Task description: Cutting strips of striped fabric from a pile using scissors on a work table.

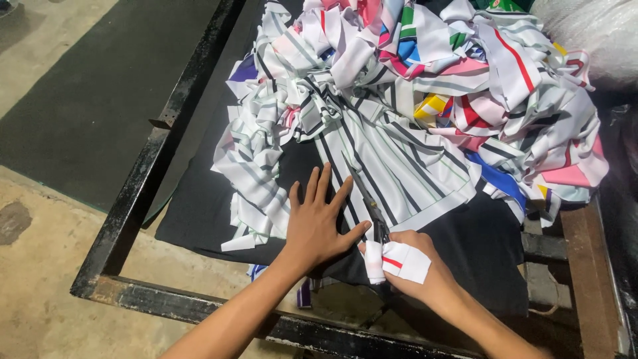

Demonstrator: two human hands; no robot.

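From up here I see my left hand [318, 223] lying flat with fingers spread wide, palm down on the striped white fabric piece [392, 169] where it meets the black cloth [478, 246] that covers the work surface; it grips nothing, only presses. My right hand [415, 266] is closed around the handles of a pair of scissors [367, 199], whose dark blades run up and away along the stripes, lying on the fabric just beside my left index finger. The handles themselves I cannot make out: they are hidden under my fingers and a scrap of white cloth with a red line [402, 261] wrapped about the grip. Whether the blades are parted or together is hard to tell, they read as one thin dark line. Behind the striped piece a heap of cut fabric scraps [458, 73] in white, pink, red, blue, green and yellow piles up, its top cut off by the frame edge. A black metal frame [143, 179] borders the surface on the left and near side, over a concrete floor [40, 299].
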